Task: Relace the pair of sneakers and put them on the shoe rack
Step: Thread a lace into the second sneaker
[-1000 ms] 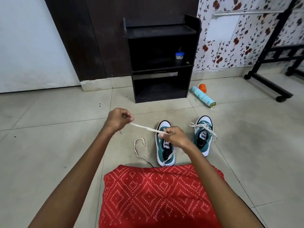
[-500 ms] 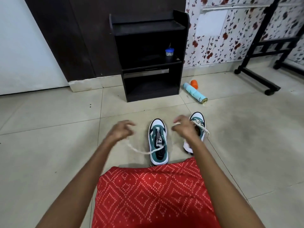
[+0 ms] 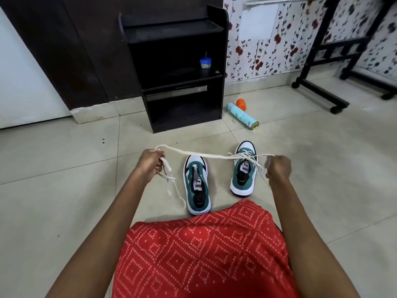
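Floor (image 3: 64, 190): pale tiles, sneakers standing just beyond a red garment (image 3: 199, 254).
Left hand (image 3: 150, 164): clenched on one end of the loose lace (image 3: 193, 152), tails dangling.
Right hand (image 3: 278, 168): fisted on the other end, span pulled straight.
Risk: probable snag on the right sneaker's bow, crossed closely by the span; uneven ends if threaded off-centre.
Left sneaker (image 3: 196, 183): teal and white, eyelets bare, tongue exposed.
Right sneaker (image 3: 245, 175): laced, bow tied.
Shoe rack (image 3: 178, 31): black, far, well apart.
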